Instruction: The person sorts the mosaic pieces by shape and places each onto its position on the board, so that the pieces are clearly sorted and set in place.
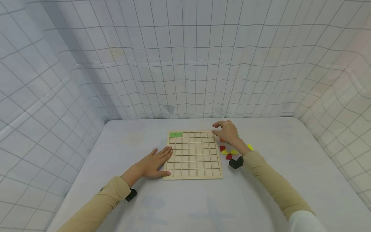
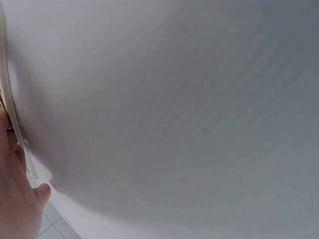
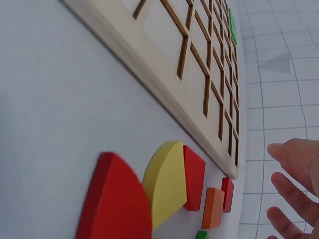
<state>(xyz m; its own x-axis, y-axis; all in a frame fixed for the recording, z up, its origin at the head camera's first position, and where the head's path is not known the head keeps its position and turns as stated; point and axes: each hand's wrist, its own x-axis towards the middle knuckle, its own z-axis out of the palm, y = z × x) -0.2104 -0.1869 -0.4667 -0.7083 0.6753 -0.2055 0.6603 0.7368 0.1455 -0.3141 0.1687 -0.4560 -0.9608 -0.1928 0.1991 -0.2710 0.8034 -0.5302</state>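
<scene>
A square wooden grid board (image 1: 192,158) lies on the white table, with two green tiles (image 1: 175,135) in its far-left cells. My left hand (image 1: 156,163) lies flat with fingers spread across the board's left edge. Over the board's far-right corner hovers my right hand (image 1: 227,131), its fingers apart and nothing visible between them. In the right wrist view those fingers (image 3: 294,194) are loosely bent and empty. Beside the board's right edge lie a red rounded piece (image 3: 114,204), a yellow one (image 3: 167,179), an orange block (image 3: 213,208) and a small red block (image 3: 228,194).
Another yellow piece (image 1: 250,147) lies farther right, partly behind the right forearm. A sliver of a green piece (image 3: 202,235) shows at the bottom of the right wrist view. Grid-patterned white curtains (image 1: 191,64) hang behind and at both sides of the table.
</scene>
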